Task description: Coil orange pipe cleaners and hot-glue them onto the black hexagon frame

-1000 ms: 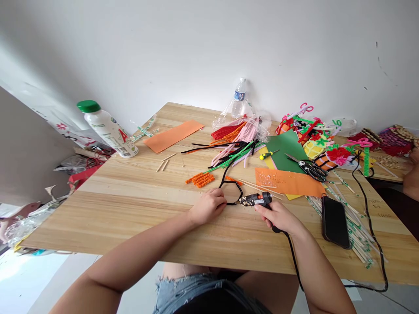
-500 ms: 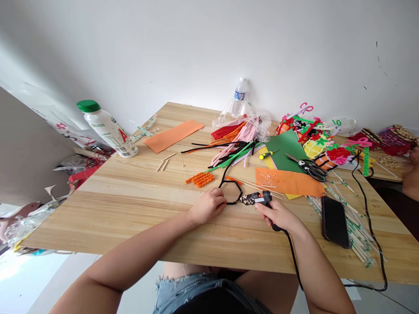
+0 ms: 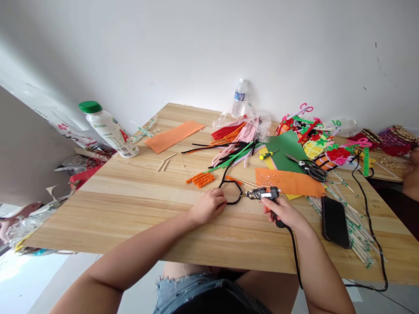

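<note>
My left hand (image 3: 208, 206) pinches the lower left part of a black loop with angled corners (image 3: 234, 203), which lies on the wooden table. From the loop's upper left a black strand runs up toward the pipe cleaners (image 3: 234, 146). My right hand (image 3: 284, 210) is closed round the grip of a black glue gun (image 3: 262, 193). The gun's nozzle points left, at the loop's right side. Coiled orange pipe cleaners (image 3: 201, 179) lie just above my left hand.
Orange paper (image 3: 288, 182), scissors (image 3: 312, 169), a phone (image 3: 335, 222) and wrapped sticks (image 3: 360, 244) lie to the right. The gun's cord (image 3: 296, 261) hangs over the front edge. A white bottle (image 3: 111, 131) stands at the left, a clear bottle (image 3: 239, 97) at the back. Another person's arm (image 3: 411, 179) shows far right.
My right hand has moved the glue gun slightly right and up, so its nozzle sits at the loop's right side. My left hand has stayed in place on the loop.
</note>
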Motion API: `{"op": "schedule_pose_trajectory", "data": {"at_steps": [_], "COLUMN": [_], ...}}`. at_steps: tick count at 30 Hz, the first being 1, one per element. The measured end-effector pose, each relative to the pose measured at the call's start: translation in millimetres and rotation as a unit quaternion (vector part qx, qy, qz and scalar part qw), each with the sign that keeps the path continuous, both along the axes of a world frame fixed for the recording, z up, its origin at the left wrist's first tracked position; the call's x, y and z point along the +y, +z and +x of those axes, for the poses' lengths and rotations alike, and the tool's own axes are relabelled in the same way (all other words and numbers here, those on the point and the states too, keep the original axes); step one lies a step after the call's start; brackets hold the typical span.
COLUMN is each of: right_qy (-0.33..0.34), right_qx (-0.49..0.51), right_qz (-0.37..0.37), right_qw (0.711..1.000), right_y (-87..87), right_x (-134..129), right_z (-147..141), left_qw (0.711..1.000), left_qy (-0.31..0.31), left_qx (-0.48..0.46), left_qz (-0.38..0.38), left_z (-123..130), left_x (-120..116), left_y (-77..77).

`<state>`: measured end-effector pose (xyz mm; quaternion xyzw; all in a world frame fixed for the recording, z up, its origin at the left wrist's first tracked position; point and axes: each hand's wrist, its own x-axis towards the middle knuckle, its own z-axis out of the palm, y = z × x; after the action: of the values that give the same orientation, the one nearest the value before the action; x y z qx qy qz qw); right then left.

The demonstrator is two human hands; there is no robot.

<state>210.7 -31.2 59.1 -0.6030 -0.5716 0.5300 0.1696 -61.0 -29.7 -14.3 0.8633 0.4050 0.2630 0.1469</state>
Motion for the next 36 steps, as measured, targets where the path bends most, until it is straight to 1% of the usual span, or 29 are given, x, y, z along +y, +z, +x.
{"op": "schedule_pose_trajectory", "data": {"at_steps": [5,7,9,12,14,16,18,20,23,25,27,29,31,34,36], "right_qy": [-0.028,-0.034,-0.034,-0.022,-0.003,0.016,0.022,0.014,-0.005,-0.017,-0.020,-0.007,0.012,0.029,0.030], "right_qx": [0.128,0.184,0.239,0.318,0.369,0.412,0.429,0.412,0.322,0.243,0.183,0.148,0.126,0.097,0.082], "right_qz": [-0.012,-0.013,-0.011,-0.002,0.013,0.033,0.048,0.053,0.036,0.020,0.010,-0.001,-0.017,-0.041,-0.044], "right_qw": [0.991,0.982,0.970,0.948,0.929,0.910,0.902,0.909,0.946,0.970,0.983,0.989,0.992,0.994,0.995], "right_y": [2.2,3.9,6.3,9.9,11.8,13.4,14.4,13.8,8.8,4.1,0.5,-0.5,0.2,-0.3,-3.0], "right_x": [2.3,2.6,2.8,2.9,2.6,1.9,1.1,0.5,0.7,1.0,0.8,-0.3,-2.1,-4.8,-5.7], "right_z": [7.0,8.1,9.1,10.9,11.6,11.3,10.0,8.0,5.4,4.1,2.9,0.6,-3.1,-9.8,-12.8], "left_qw": [1.000,0.999,0.999,0.998,0.994,0.990,0.988,0.987,0.989,0.991,0.992,0.990,0.989,0.989,0.988], "left_qy": [-0.009,-0.017,-0.020,-0.030,-0.048,-0.060,-0.068,-0.072,-0.068,-0.064,-0.065,-0.064,-0.065,-0.070,-0.072], "left_qx": [-0.015,-0.033,-0.035,0.025,0.072,0.100,0.114,0.118,0.107,0.090,0.085,0.102,0.118,0.126,0.129], "left_qz": [-0.009,-0.006,0.012,0.055,0.071,0.076,0.078,0.083,0.079,0.071,0.071,0.072,0.057,0.035,0.035], "left_z": [-1.7,-6.3,-13.6,-26.2,-32.0,-33.5,-30.4,-24.0,-14.0,-11.6,-14.0,-19.3,-23.6,-23.2,-19.7], "left_x": [-0.1,1.7,5.5,14.0,19.2,22.2,21.9,18.3,9.8,5.4,4.2,6.1,9.3,11.4,10.1], "left_y": [0.8,4.8,11.2,20.3,22.5,20.9,16.8,12.1,8.8,10.6,14.4,17.6,17.7,12.6,8.9]}}
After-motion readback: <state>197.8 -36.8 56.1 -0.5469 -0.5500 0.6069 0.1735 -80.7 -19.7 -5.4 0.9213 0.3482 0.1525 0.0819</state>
